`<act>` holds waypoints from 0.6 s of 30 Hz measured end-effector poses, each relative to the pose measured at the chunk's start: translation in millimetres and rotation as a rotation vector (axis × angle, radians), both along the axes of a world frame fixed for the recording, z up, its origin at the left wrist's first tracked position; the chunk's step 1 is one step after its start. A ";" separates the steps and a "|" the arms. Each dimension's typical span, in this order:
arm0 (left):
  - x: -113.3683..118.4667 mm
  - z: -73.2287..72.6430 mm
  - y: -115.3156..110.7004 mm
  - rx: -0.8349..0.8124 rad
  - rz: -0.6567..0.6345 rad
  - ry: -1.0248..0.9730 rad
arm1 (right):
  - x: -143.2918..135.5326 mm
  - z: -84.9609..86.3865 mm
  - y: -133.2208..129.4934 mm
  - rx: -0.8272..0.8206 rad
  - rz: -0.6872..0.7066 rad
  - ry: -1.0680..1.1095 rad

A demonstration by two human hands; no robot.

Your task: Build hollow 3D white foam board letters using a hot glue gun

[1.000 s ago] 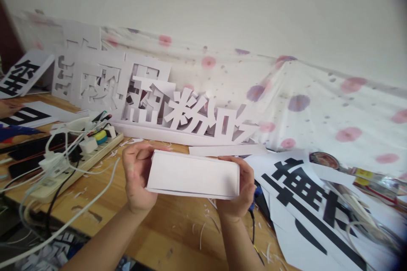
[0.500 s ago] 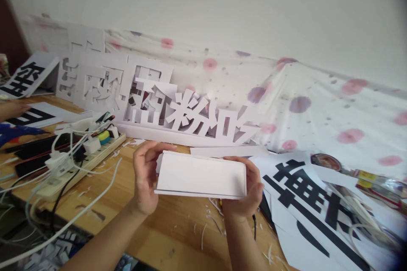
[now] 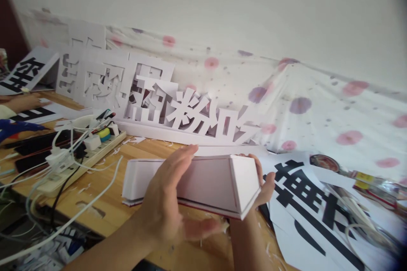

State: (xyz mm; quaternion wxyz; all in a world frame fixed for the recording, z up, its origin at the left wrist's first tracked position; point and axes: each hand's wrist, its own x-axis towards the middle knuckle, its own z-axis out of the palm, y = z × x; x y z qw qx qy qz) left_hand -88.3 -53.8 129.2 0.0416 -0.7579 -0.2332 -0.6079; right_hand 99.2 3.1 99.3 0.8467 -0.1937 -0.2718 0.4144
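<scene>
Head view: right hand (image 3: 263, 184) grips white box (image 3: 206, 182); left hand (image 3: 171, 211) flat, open against it.

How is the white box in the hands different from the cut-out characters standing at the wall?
The white box is solid, plain-faced and lies tilted across the hands; the cut-out characters are pierced through and stand upright, leaning against the flowered cloth. Both are white board.

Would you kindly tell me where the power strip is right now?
The power strip lies at the left of the head view on the wooden table, left of the white folded card.
</scene>
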 end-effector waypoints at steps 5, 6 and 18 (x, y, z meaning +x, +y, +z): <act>4.8 6.6 -5.6 -0.076 0.133 0.061 | -1.2 -4.9 2.7 0.023 0.086 0.011; 6.2 6.6 -6.4 -0.078 0.128 0.052 | -1.0 -6.4 3.4 0.034 0.089 0.005; 11.9 7.3 -14.4 0.026 0.121 0.044 | -4.6 -7.6 0.6 0.075 0.095 -0.005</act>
